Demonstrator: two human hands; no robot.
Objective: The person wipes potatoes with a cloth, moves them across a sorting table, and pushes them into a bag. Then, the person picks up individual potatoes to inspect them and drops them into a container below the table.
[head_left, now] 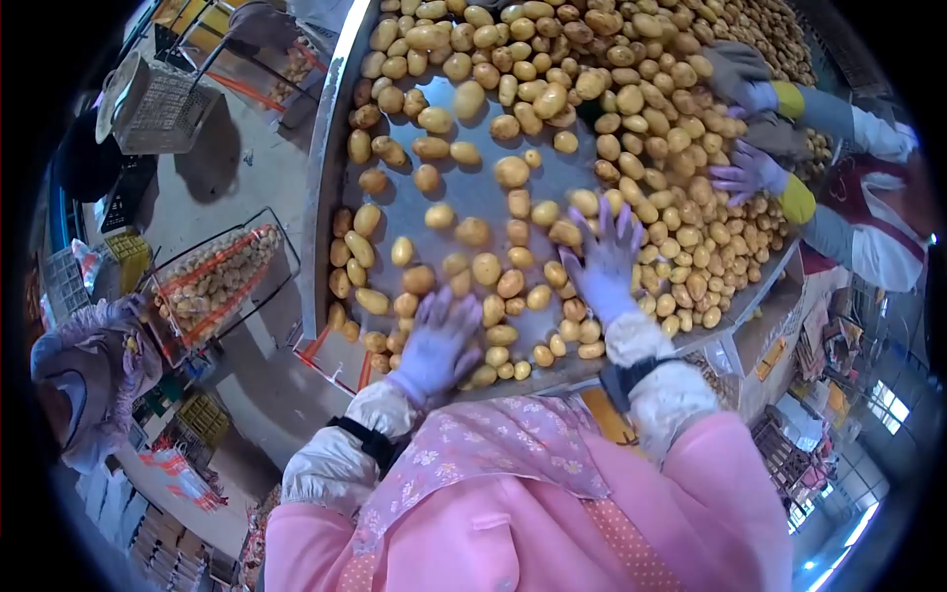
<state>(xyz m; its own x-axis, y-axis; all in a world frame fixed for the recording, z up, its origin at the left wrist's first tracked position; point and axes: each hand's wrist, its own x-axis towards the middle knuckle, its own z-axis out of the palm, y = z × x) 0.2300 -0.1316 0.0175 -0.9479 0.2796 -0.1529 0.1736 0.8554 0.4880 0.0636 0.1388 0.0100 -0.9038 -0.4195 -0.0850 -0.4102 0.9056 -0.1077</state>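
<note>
A large metal sorting table (473, 192) is covered with yellow-brown potatoes (631, 99), thick at the far side and scattered near me. My left hand (436, 340), in a pale purple glove, lies flat with fingers spread over potatoes near the table's near edge. Farther right, my right hand (604, 259), gloved the same, rests with fingers spread on potatoes (552, 271). Neither hand is closed round a potato.
A co-worker's gloved hands (745, 128) reach into the heap at the right. Another person (89, 365) stands at lower left. A crate of potatoes (212, 276) sits below the table's left rim (330, 148), and a wire basket (148, 104) is at upper left.
</note>
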